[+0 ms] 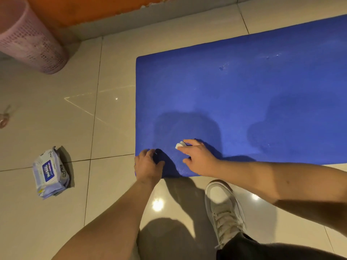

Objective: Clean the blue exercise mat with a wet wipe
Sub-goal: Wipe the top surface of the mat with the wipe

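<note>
Right hand [199, 158] pressing wipe [179, 145] on mat [244, 91], left hand [148, 166] seemingly gripping corner

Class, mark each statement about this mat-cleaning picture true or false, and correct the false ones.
1. The right hand presses a white wet wipe onto the blue mat. True.
2. The wipes pack lies on the mat. False: it lies on the tiled floor, left of the mat.
3. The left hand holds the mat's near corner. True.
4. The pink basket stands on the mat. False: it stands on the floor, apart from the mat.
5. The white shoe is on the mat. False: it is on the floor, just short of the mat's near edge.
</note>
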A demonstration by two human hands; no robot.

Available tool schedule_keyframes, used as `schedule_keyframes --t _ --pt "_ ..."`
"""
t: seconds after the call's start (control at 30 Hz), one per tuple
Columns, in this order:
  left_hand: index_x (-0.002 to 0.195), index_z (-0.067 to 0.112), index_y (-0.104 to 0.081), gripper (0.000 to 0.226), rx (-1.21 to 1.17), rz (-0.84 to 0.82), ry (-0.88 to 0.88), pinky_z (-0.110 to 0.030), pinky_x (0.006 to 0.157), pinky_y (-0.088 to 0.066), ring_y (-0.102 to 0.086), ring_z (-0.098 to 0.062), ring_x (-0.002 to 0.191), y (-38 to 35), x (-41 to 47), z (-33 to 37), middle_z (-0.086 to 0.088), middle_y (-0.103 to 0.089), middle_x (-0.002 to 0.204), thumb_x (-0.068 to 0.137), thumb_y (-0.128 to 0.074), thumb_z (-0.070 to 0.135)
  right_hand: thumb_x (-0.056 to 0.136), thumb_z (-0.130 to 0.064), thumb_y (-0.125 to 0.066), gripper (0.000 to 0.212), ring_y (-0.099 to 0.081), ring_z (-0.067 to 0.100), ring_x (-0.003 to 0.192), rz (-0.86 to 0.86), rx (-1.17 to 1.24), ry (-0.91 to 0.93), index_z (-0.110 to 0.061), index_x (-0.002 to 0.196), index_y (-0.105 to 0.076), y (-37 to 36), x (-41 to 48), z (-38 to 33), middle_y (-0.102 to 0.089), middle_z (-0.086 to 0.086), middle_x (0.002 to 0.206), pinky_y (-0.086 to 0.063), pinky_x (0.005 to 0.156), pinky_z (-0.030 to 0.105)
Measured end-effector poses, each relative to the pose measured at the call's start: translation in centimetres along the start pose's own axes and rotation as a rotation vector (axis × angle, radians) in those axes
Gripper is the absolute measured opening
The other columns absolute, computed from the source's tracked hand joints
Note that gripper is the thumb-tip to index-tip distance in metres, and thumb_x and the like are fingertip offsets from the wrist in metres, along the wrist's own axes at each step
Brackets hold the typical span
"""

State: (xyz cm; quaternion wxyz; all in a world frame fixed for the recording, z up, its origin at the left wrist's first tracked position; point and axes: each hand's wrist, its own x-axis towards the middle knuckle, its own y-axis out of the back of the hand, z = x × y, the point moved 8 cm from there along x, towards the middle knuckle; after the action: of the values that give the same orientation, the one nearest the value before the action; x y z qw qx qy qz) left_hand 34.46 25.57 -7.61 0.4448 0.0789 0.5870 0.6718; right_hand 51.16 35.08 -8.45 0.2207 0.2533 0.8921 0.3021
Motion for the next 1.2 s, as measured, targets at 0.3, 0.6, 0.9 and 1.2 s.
schedule_keyframes --t 0.3,0.6,0.9,1.2 --pt "0.116 0.013 -0.069 0.027 -0.772 -0.201 -0.048 -0.03 0.085 -0.057 -0.07 -0.012 0.095 -0.2 -4.7 8.6 0.0 -0.074 0.107 0.094 -0.068 0.03 0.093 0.005 -0.059 0.032 -0.065 0.018 0.098 0.046 0.514 -0.279 -0.012 0.118 -0.069 7.4 -2.5 -0.2 -0.068 0.005 0.112 -0.049 0.067 0.013" --pt "0.096 0.006 -0.067 0.009 -0.762 -0.012 0.081 -0.027 0.064 -0.052 -0.059 -0.014 0.066 2.0 -6.9 11.5 0.001 -0.066 0.075 0.089 -0.072 0.009 0.088 -0.021 -0.068 0.023 -0.059 0.029 0.094 0.147 0.123 -0.381 -0.017 0.102 -0.05 11.1 -5.1 -0.1 -0.058 0.005 0.105 -0.052 0.081 0.041" --pt "0.096 0.005 -0.066 0.008 -0.8 -0.009 -0.155 -0.025 0.063 -0.057 -0.064 -0.005 0.061 6.0 -7.7 15.6 0.001 -0.067 0.075 0.09 -0.07 0.008 0.094 -0.019 -0.065 0.024 -0.07 0.028 0.08 0.004 0.785 -0.681 -0.002 0.112 -0.064 12.6 -6.3 -3.8 -0.068 0.013 0.102 -0.063 0.082 0.043" --pt "0.105 0.001 -0.069 0.017 -0.836 -0.131 -0.244 -0.01 0.059 -0.051 -0.067 -0.014 0.076 7.9 -7.7 17.8 -0.008 -0.072 0.091 0.09 -0.062 -0.004 0.099 -0.013 -0.061 0.013 -0.075 0.03 0.094 0.04 0.662 -0.702 -0.005 0.108 -0.067 16.3 -4.9 -3.6 -0.076 0.016 0.1 -0.06 0.089 0.041"
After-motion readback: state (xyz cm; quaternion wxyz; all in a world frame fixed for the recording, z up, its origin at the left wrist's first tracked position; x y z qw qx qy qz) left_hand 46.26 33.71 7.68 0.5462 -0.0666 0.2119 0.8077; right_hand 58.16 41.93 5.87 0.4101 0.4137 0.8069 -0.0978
